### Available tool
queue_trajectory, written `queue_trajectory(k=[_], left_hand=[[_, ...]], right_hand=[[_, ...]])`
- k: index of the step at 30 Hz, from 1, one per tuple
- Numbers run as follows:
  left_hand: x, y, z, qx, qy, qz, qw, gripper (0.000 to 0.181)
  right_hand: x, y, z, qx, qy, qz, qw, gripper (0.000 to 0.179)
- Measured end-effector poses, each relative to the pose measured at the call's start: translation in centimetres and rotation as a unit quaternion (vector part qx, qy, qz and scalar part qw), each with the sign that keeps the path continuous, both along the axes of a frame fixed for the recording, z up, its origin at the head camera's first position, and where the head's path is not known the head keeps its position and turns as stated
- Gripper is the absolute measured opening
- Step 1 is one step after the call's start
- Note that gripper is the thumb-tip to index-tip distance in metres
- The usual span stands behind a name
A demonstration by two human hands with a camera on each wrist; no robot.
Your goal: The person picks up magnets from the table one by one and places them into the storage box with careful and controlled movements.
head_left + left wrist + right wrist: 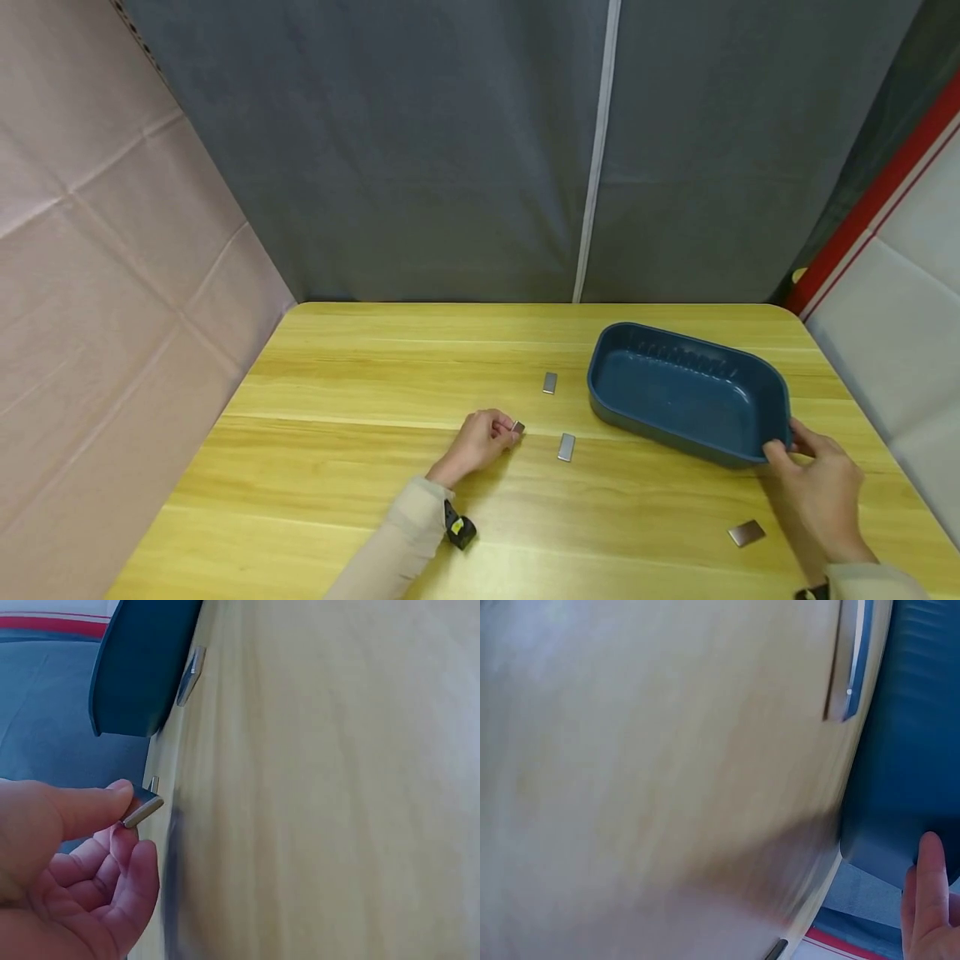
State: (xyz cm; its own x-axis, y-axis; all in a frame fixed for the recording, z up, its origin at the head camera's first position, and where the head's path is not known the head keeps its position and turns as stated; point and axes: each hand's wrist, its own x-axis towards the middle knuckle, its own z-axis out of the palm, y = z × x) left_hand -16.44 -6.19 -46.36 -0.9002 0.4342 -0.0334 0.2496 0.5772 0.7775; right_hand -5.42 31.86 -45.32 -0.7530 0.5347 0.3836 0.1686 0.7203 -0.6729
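My left hand pinches a small shiny rectangular metal plate between thumb and fingertips, just above the wooden table. Two similar plates lie close to that hand: one farther back and another to its right. At the right, a dark blue rectangular tub with rounded corners shows a bare inside. My right hand grips its near right corner, thumb at the rim and fingers round the end wall; some fingers are hidden behind it. Nearer to me, beside the right hand, lies a browner-looking metal plate.
The light wooden table ends at a grey curtain at the back. Pale cloth walls stand on the left and, with a red band, on the right. Each wrist wears a black strap device.
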Motion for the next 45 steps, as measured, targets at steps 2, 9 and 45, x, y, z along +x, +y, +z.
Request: queue_trajectory(k=[2, 9, 45], left_hand=[[-0.1, 0.0, 0.1, 0.006, -0.006, 0.004, 1.0000, 0.009], [-0.2, 0.0, 0.3, 0.022, -0.012, 0.001, 0.9997, 0.010], [-1.4, 4.0, 3.3, 0.098, -0.030, -0.014, 0.9946, 0.016]], right_hand=[[0.0, 0.0, 0.1, 0.001, 0.004, 0.001, 1.0000, 0.040], [0.1, -0.1, 0.3, 0.004, 0.010, 0.002, 0.9999, 0.039], [0.0, -0.1, 0.3, 0.012, 0.015, 0.002, 0.9998, 0.038]])
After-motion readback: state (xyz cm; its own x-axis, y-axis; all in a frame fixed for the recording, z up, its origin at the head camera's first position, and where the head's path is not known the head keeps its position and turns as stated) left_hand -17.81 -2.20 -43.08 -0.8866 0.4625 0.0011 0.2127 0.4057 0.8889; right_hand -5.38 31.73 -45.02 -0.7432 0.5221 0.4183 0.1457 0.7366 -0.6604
